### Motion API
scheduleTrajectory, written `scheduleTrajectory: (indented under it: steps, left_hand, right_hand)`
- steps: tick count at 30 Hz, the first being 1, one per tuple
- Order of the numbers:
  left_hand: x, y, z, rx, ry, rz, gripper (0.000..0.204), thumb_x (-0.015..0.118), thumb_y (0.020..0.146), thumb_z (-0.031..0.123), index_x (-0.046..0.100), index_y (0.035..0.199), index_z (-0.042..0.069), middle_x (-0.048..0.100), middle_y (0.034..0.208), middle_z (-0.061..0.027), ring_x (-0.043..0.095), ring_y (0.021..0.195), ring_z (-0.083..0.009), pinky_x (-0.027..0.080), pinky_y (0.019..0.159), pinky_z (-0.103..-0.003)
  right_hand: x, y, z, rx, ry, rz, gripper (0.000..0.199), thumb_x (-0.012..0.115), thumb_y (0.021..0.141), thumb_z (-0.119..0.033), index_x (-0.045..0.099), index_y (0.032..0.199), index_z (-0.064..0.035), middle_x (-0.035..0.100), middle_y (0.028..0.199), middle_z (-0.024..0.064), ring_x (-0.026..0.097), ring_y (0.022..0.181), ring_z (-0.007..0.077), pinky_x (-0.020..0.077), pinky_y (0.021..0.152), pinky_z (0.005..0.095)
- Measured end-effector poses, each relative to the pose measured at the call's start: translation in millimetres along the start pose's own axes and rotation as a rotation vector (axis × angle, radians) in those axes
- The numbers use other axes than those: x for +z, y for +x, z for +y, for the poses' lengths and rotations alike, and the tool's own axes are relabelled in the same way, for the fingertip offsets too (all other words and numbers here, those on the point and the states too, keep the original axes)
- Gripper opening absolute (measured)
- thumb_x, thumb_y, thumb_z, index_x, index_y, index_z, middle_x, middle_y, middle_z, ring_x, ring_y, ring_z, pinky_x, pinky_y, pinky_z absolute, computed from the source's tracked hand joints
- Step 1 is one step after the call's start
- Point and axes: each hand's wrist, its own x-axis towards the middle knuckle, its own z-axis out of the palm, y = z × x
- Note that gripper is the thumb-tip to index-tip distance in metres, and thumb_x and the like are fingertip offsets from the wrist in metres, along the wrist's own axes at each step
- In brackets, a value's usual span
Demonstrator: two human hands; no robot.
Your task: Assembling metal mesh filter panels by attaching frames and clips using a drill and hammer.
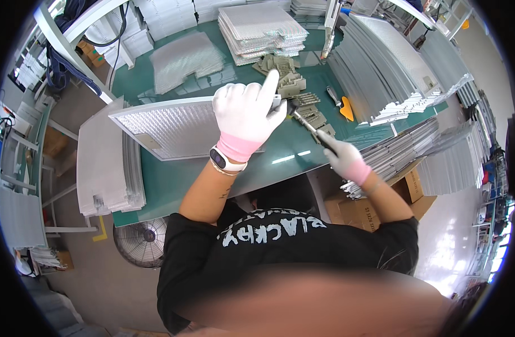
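My left hand point(245, 115), in a white glove with a pink cuff, is closed on the right end of a framed panel point(184, 132) with a silvery, textured face. The panel stands tilted on its edge on the green table point(291, 177). One finger of that hand points out. Gripped in my gloved right hand point(347, 162) is a hammer point(306, 123) with a dark grip, a metal shaft and a black head. Its head is close to the panel's right corner, by my left thumb; contact cannot be made out. Beyond it lies a pile of olive-grey plastic pieces point(291, 84).
An orange-bladed scraper point(346, 110) lies right of the pile. Stacked textured sheets point(263, 28) stand at the back, thin sheets point(187, 59) to their left. Leaning panels point(375, 62) crowd the right; more sheets point(108, 163) stand at left. A fan point(142, 241) sits below.
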Motion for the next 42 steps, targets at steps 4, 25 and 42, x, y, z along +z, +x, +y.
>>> scheduleTrajectory:
  steps: [4,25,42]
  left_hand:
    - [-2.0,-0.7,-2.3,0.062,-0.008,-0.008,0.048,0.078,0.071,0.043,0.07,0.109,0.016,0.053,0.076,0.0012,0.053,0.067,-0.0196,0.042,0.066,-0.038]
    - [7.4,9.1,-2.2,-0.009,-0.094,0.108,0.025,0.077,0.067,0.029,0.056,0.064,0.016,0.048,0.059,-0.0009,0.05,0.056,-0.0234,0.039,0.058,-0.04]
    - [8.0,7.5,-3.8,-0.028,-0.158,0.136,0.014,0.076,0.066,0.025,0.064,0.07,0.019,0.057,0.066,0.0037,0.056,0.061,-0.0219,0.038,0.063,-0.04]
  right_hand:
    - [43.3,21.7,4.0,0.11,-0.161,0.011,0.052,0.059,0.088,-0.005,0.057,0.14,-0.0073,0.062,0.105,0.02,0.062,0.096,0.0393,0.0511,0.088,0.0426]
    - [-176.0,196.8,-213.4,-0.608,1.291,0.598,0.014,0.065,0.089,-0.014,0.065,0.099,-0.0036,0.066,0.085,0.0022,0.062,0.069,0.012,0.0526,0.063,0.0254]
    - [-134.8,183.9,-228.4,-0.525,1.108,0.286,0.013,0.068,0.093,-0.013,0.062,0.102,-0.0066,0.059,0.083,-0.0027,0.053,0.069,0.0055,0.0418,0.062,0.0202]
